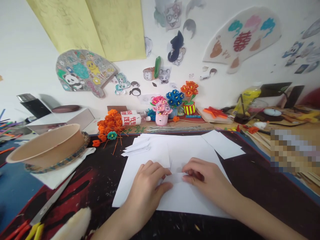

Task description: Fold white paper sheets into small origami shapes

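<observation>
A large white paper sheet (160, 156) lies flat on the dark table (100, 186). On top of it sits a small folded piece of white paper (176, 175), held between both hands. My left hand (147, 186) has its fingers curled, pinching the piece's left edge. Over on the other side, my right hand (205, 180) presses and pinches the right edge with bent fingers. More cut white paper pieces (140, 145) are stacked behind, and another white sheet (222, 143) lies at the right.
A brown paper bowl (47, 146) stands on a woven mat at the left. Scissors (47, 206) lie at the front left. Orange craft flowers (110, 128), a glue bottle (132, 119) and small flower pots (162, 113) line the back edge. Clutter fills the right side.
</observation>
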The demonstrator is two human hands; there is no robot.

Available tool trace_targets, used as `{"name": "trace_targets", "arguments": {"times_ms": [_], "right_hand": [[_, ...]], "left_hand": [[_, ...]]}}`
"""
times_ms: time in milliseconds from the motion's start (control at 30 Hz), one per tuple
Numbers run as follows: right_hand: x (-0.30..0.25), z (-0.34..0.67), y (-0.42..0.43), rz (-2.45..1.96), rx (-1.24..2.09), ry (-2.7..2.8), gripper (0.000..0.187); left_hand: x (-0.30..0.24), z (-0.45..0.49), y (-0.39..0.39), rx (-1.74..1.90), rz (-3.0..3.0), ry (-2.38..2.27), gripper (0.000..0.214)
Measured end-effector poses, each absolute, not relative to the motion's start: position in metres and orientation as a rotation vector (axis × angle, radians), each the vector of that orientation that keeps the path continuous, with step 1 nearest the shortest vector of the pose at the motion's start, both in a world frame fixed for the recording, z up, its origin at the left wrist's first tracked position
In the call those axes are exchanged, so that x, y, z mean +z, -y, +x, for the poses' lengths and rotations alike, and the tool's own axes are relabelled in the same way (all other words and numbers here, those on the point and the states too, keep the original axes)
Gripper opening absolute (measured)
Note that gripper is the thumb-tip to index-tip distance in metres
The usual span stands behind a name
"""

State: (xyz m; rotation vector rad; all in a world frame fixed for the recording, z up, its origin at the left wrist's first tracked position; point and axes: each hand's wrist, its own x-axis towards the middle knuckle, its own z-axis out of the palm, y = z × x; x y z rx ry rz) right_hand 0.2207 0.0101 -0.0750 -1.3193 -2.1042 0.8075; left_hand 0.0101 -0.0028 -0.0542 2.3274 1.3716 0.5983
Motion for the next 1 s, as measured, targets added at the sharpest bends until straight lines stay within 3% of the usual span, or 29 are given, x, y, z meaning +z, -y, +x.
{"name": "trace_targets", "arguments": {"times_ms": [100, 400, 567, 767, 1000], "right_hand": [[-0.075, 0.22, -0.01, -1.358, 0.812, 2.072, 0.003], [-0.068, 0.218, -0.006, -1.294, 0.794, 2.144, 0.022], [-0.074, 0.219, -0.006, -1.219, 0.685, 2.206, 0.016], [-0.08, 0.219, -0.006, -1.177, 0.623, 2.173, 0.016], [-0.081, 0.216, -0.002, -1.052, 0.477, 2.187, 0.022]], "left_hand": [[-0.058, 0.009, 0.003, 0.633, 2.374, -1.362, 0.016], [-0.064, 0.011, 0.007, 0.658, 2.411, -1.397, 0.021], [-0.059, 0.011, 0.004, 0.673, 2.276, -1.43, 0.014], [-0.063, 0.011, 0.006, 0.814, 2.24, -1.317, 0.033], [-0.064, 0.013, 0.009, 0.894, 2.276, -1.288, 0.032]]}}
